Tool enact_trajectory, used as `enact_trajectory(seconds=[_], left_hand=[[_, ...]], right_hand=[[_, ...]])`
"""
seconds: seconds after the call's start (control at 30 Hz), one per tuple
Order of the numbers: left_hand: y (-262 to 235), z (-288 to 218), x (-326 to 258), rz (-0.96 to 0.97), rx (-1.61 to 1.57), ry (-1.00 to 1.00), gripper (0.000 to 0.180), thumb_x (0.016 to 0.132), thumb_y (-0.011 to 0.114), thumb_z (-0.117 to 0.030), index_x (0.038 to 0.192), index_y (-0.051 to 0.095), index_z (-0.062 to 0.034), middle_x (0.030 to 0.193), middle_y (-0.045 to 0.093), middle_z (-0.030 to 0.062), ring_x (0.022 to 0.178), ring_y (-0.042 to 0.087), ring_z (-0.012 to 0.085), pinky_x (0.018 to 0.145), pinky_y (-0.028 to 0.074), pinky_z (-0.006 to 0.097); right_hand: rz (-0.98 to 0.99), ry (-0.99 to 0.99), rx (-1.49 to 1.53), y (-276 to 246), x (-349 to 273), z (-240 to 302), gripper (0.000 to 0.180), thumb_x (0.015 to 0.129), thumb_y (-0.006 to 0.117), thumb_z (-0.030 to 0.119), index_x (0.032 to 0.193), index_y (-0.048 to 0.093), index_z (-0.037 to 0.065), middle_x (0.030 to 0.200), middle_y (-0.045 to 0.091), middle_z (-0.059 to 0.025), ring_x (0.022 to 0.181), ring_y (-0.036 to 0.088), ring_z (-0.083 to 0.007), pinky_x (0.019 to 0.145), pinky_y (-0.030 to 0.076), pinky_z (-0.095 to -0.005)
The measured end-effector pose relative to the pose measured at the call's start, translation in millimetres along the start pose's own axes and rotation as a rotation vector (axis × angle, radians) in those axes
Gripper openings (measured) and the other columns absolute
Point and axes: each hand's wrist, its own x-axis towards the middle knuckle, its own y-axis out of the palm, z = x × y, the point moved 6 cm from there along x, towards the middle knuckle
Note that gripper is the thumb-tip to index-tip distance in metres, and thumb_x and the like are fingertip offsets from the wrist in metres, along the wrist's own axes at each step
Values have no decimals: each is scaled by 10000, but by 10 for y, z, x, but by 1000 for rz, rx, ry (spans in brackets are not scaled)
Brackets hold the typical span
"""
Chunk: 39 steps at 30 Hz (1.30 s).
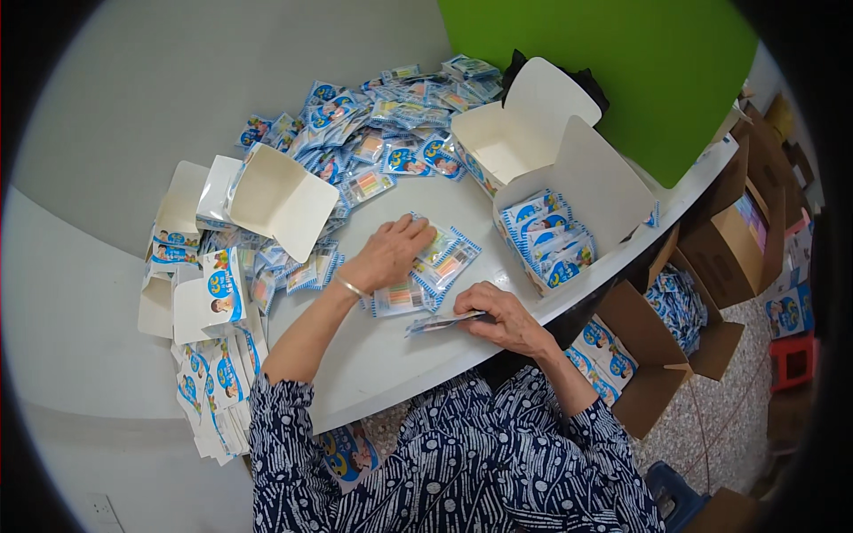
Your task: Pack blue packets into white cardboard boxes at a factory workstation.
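My left hand (391,255), with a bangle at its wrist, reaches over several small clear-and-blue sachets on the white table. Its fingers are bent together onto the edge of one sachet (437,248); the thumb is hidden. Another sachet (454,269) showing coloured strips lies partly under that one, and a further sachet (400,300) lies below the palm. Near the table's front edge, my right hand (506,319) pinches a thin stack of sachets (442,323), seen nearly edge-on. To its right stands an open white carton (520,258) holding rows of sachets.
A large heap of sachets (355,124) covers the table's back. Open cartons (498,147) stand at back right and more cartons (275,195) at left, above flattened cartons (218,391). Brown boxes (644,355) sit off the table's right edge, beside a green panel (613,71).
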Motion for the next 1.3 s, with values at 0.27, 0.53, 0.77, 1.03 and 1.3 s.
enact_trajectory(seconds=[0.27,0.53,0.77,1.03,1.3], left_hand=[[-175,-49,145,-96,-45,-218,277,842,563,-143,1099,549,-38,846,643,145,868,630,313,713,523,426],[-1,-501,79,-110,-111,-136,211,827,623,-191,868,554,5,855,607,198,807,623,337,708,524,421],[-353,-161,-68,-258,-496,-191,193,858,564,-93,1028,603,-10,836,632,182,711,605,391,662,493,428],[-127,-799,-514,-38,-689,-172,234,916,543,-136,1105,601,-11,1039,624,159,904,601,315,795,476,366],[-160,-190,-884,-245,-865,-478,372,893,622,-208,1191,561,5,1144,605,137,1020,573,302,934,437,379]], right_hand=[[-51,41,4,4,-50,-73,237,780,676,110,982,587,22,975,612,-100,935,587,-252,837,464,-336],[-177,96,24,-55,-66,-45,274,775,704,105,1000,572,23,986,609,-99,934,597,-255,820,466,-336],[-195,38,-14,-38,-98,-45,313,760,730,110,993,541,24,1108,558,-116,945,592,-268,824,468,-341],[-342,121,102,-101,-132,50,397,715,744,115,1048,545,31,1163,522,-134,1033,538,-285,851,477,-363],[-5,-2,-63,-71,-161,-1,325,707,721,142,994,576,92,958,570,-63,977,520,-249,904,374,-346]])
